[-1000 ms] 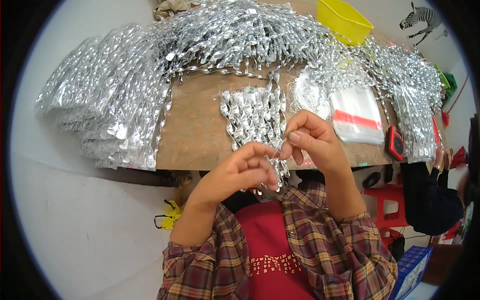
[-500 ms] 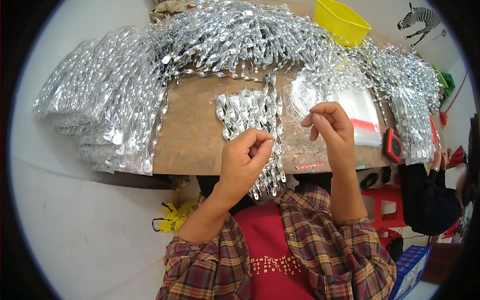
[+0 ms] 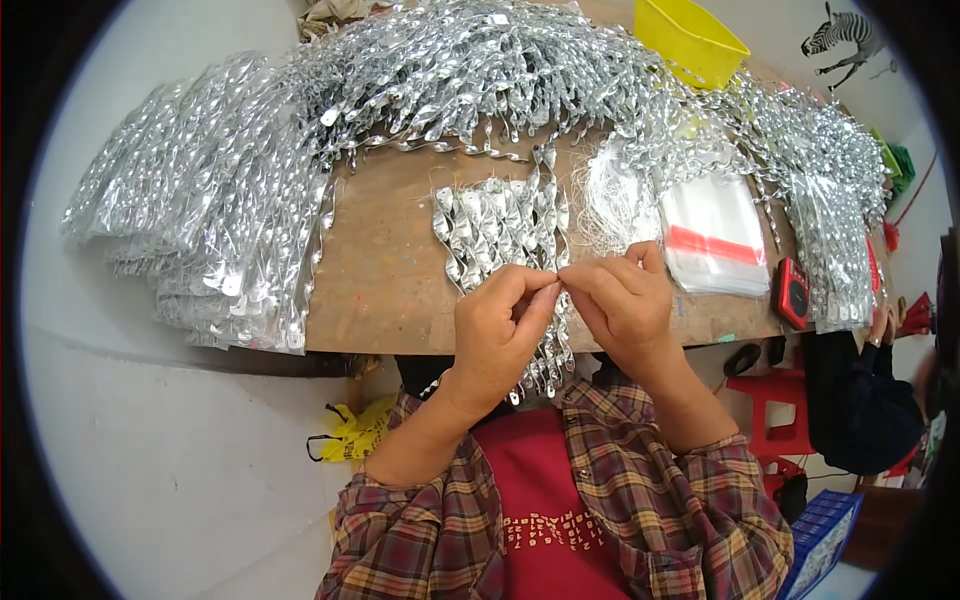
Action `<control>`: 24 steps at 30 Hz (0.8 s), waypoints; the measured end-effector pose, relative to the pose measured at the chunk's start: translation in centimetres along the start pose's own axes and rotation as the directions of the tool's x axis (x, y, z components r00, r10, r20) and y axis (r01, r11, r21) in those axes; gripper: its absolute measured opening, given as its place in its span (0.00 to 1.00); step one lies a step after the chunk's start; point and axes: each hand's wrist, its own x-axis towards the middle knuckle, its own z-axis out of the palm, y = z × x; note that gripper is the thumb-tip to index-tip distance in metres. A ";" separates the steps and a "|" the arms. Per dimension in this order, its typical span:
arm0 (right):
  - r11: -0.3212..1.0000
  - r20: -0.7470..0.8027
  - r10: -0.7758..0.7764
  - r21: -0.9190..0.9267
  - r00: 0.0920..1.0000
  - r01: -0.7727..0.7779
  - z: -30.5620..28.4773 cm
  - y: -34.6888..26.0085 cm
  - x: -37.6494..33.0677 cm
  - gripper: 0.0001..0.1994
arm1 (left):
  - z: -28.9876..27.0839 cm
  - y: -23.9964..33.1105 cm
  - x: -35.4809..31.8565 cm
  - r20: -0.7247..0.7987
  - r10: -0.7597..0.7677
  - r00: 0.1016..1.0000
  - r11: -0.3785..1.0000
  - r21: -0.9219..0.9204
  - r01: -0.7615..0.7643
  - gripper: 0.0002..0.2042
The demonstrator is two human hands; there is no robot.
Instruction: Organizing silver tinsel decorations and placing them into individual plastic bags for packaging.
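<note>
The left hand point(image 3: 503, 335) and right hand point(image 3: 625, 305) meet with fingers pinched narrow, tip to tip; whether anything thin sits between them I cannot tell. The row of twisted silver strips point(image 3: 492, 225) lies just beyond the fingertips, its lower ends hanging below them. Well left of the fingers, stacked clear packets point(image 3: 220, 210) hold similar silver spirals. To their right lie flat clear bags point(image 3: 712, 205) with a red band, near a white thread bundle point(image 3: 612, 200). Farther off, beyond and right, stands a yellow bin point(image 3: 692, 42), its contents unclear
</note>
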 end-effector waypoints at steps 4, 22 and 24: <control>0.984 -0.014 0.140 0.115 0.990 -0.138 0.5 0.0 -0.3 0.05 | 0.2 -0.3 -0.1 -0.023 0.016 1.000 0.999 -0.029 -0.016 0.03; -0.154 0.510 0.551 0.840 0.660 -0.520 1.8 0.9 -3.2 0.04 | 1.5 -1.1 -0.1 0.123 -0.322 0.939 0.806 -0.484 0.340 0.09; -0.146 0.511 0.555 0.836 0.656 -0.528 1.7 0.9 -3.3 0.04 | 1.8 -1.3 -0.2 0.133 -0.324 0.937 0.797 -0.495 0.346 0.09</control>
